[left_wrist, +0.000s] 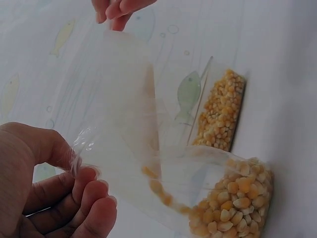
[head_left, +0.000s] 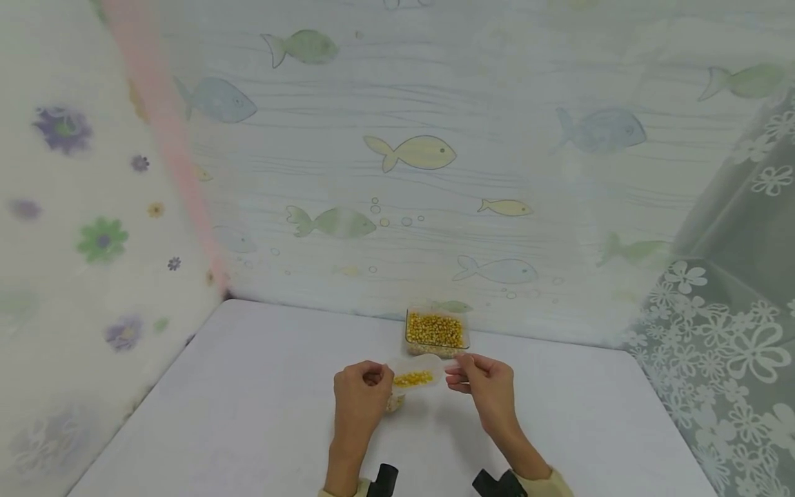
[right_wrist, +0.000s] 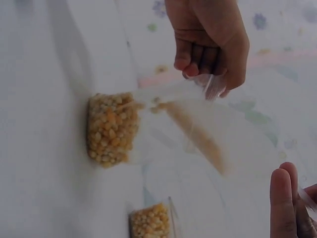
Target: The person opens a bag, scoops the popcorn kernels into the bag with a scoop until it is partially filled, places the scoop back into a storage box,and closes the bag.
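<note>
My left hand [head_left: 363, 399] pinches the top edge of a clear plastic bag [left_wrist: 210, 154], which stands on the table with corn kernels [left_wrist: 240, 203] filling its lower part. Between thumb and fingers, my right hand [head_left: 488, 388] holds the end of a translucent white scoop [head_left: 428, 362]. The scoop is tilted down toward the bag's mouth and carries a strip of yellow kernels [head_left: 413, 378]. In the left wrist view a line of kernels runs from the scoop down into the bag. From the head, my left hand hides most of the bag.
A clear rectangular container [head_left: 437, 351] full of corn kernels stands behind the hands, near the table's back edge. The white table [head_left: 273, 386] meets a fish-print curtain [head_left: 410, 255] at the back. Flower-print sheets hang on the left and right.
</note>
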Tool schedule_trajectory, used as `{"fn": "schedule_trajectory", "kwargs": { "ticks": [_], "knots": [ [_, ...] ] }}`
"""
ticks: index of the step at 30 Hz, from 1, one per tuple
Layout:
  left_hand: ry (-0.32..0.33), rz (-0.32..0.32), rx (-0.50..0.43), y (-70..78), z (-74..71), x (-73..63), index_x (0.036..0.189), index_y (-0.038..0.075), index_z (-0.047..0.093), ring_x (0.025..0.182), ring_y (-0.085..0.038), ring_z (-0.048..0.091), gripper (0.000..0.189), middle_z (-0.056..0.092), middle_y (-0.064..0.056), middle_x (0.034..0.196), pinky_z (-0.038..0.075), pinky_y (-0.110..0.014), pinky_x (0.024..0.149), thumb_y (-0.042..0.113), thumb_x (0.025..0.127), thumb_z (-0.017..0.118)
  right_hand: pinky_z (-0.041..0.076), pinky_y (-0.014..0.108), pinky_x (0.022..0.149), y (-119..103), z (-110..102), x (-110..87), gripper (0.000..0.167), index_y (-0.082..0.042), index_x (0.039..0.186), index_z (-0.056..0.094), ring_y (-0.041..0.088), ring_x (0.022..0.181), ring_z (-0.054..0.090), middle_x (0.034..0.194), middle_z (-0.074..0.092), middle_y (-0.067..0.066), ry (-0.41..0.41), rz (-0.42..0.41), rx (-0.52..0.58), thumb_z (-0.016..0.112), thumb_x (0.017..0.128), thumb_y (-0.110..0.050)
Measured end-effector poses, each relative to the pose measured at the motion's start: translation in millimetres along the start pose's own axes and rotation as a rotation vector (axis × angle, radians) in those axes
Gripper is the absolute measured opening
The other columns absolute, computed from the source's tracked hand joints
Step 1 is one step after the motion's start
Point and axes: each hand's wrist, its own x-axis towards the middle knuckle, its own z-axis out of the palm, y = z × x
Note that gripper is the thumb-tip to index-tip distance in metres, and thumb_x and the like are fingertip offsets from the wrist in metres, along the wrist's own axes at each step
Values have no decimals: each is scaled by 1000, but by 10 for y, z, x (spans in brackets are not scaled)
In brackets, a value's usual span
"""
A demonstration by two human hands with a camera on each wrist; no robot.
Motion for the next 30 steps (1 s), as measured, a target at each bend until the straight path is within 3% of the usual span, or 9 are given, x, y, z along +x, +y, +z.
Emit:
{"fn": "schedule_trajectory", "kwargs": {
  "ticks": [16,30],
  "knots": [
    [3,-18,-4,-11,-18,3,74,4,75,55,-8,56,13,63,2,61,50,-23,55,5,86,72,61,31,66,-43,70,-54,27,12,111,70,17,66,74,88,76,22,-33,-97,-49,61,102,-12],
    [-12,-30,-11,-12,-21,-1,74,5,75,56,-9,57,13,63,3,61,50,-24,56,5,86,72,62,32,67,224,-11,57,31,16,112,66,18,68,74,83,76,15,-11,39,23,62,101,-12]
  ]
}}
